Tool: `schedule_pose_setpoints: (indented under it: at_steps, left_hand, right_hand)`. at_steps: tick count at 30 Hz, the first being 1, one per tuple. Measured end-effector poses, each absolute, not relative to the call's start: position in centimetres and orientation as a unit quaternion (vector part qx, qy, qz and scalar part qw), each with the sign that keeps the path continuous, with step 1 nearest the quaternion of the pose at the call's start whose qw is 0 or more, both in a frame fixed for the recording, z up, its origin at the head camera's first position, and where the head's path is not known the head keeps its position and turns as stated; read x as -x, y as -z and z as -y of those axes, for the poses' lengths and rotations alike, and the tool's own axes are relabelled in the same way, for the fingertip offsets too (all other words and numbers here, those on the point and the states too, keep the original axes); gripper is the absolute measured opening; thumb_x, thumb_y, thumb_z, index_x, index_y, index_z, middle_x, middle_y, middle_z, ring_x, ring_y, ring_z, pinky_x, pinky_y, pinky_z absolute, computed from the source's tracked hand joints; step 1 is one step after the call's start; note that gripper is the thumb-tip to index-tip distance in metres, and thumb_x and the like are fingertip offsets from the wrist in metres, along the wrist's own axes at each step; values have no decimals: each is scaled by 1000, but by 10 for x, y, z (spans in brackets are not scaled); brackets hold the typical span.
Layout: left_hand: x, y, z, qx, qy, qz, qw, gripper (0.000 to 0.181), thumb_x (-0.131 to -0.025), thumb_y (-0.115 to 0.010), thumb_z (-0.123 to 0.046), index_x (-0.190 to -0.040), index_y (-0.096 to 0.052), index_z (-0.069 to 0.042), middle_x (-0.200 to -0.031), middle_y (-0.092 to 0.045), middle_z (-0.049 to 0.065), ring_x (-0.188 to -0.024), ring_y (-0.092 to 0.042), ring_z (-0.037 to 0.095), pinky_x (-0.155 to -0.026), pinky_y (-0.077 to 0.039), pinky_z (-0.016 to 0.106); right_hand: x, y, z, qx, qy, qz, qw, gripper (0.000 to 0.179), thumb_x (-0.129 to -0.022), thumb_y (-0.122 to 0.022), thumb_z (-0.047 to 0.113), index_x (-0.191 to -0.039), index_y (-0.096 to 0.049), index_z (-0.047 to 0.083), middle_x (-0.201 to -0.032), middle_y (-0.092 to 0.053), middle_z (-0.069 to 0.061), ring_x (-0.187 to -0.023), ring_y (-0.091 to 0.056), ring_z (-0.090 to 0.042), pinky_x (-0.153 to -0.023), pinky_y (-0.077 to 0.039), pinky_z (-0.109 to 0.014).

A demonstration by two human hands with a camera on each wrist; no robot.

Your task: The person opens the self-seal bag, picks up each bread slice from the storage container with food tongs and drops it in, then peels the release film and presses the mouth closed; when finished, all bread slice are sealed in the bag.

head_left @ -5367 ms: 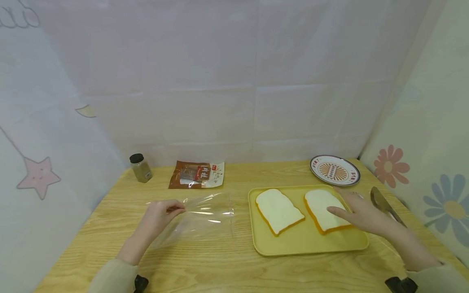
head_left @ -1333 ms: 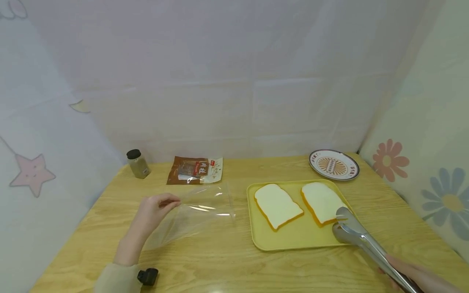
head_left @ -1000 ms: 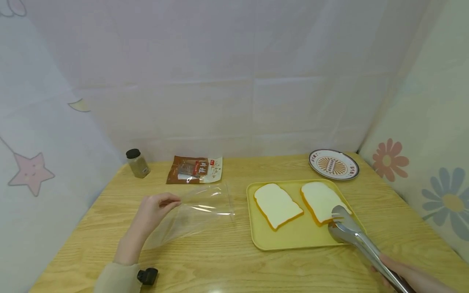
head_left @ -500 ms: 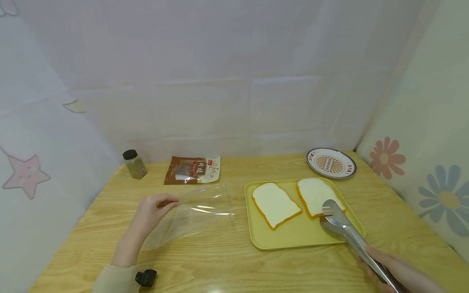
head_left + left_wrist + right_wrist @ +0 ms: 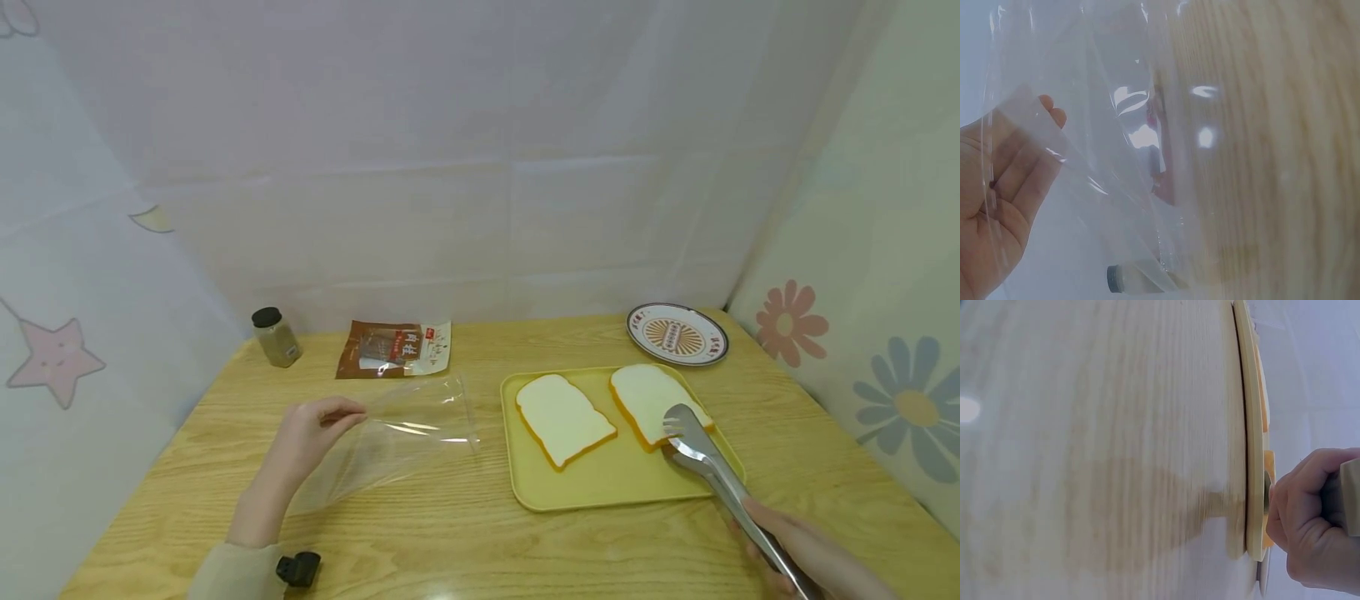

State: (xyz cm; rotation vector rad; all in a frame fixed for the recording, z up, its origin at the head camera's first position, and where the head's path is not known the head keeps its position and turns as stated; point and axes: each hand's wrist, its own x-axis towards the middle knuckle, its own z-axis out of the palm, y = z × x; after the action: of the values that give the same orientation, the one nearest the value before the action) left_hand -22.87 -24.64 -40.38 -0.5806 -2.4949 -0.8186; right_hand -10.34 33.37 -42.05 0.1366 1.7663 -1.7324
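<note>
In the head view my left hand pinches the edge of a clear plastic bag, which stretches to the right above the table. The left wrist view shows that hand through the film. My right hand grips metal tongs by the handles. One tong head lies over the near edge of the right bread slice; the other is lower, partly hidden beside or under that edge. A second bread slice lies to the left on the yellow tray. In the right wrist view, curled fingers show beside the tray.
Behind the bag lie a brown spice packet and a black-lidded jar. A patterned plate stands behind the tray's right end. Cloth walls close off the back and sides of the wooden table.
My right hand, earlier reaching over the tray's right side, now holds the tongs that lay on the table. Their heads have moved left onto the right slice's edge. The left hand keeps its pinch.
</note>
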Motion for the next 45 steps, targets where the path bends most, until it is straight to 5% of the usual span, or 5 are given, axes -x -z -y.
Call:
schedule_pose_setpoints:
  at_steps: [18, 45]
  left_hand:
    - [228, 403, 247, 207, 302, 903, 224, 10, -80, -72, -4, -88, -74, -10, -84, -74, 4, -73, -70, 13, -63, -57, 20]
    - [228, 404, 246, 208, 299, 900, 238, 12, -78, -74, -2, -87, -74, -10, -82, -74, 2, -71, -70, 14, -62, -57, 20]
  right_hand:
    - [146, 411, -321, -45, 614, -738, 277, 50, -100, -31, 51, -96, -51, 6, -61, -49, 8, -45, -45, 1, -43, -43, -15]
    - [160, 405, -328, -25, 527, -811, 250, 43, -102, -33, 43, -92, -47, 4, -70, -49, 3, -47, -42, -2, -43, -43, -17]
